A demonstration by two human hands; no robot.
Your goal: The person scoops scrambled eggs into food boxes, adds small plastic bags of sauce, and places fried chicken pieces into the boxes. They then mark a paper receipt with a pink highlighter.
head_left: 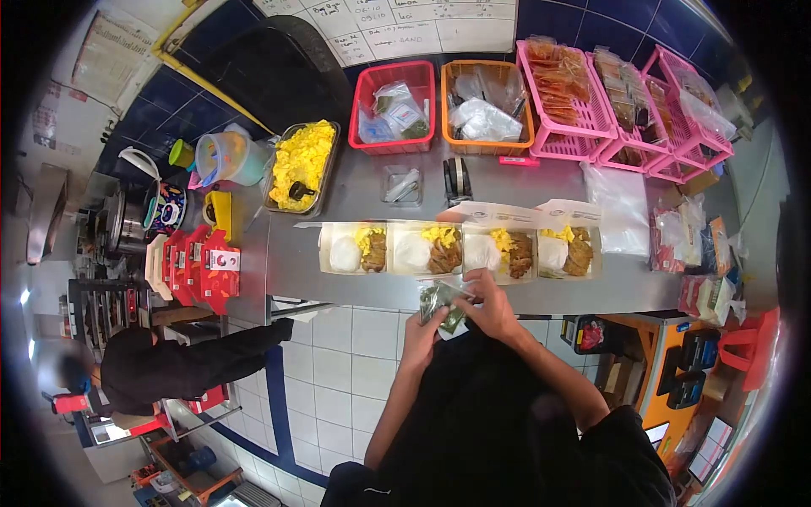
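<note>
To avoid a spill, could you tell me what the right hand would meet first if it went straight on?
Probably the third meal box from the left, just beyond the right hand, which grips a small bag; depth is unclear.

Clear crumpled packet [443, 303], green contents, held tilted.

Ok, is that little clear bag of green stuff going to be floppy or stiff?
Probably floppy: the clear bag looks crumpled between the left hand and right hand. Likely light, being small; its glossy film may slip.
</note>
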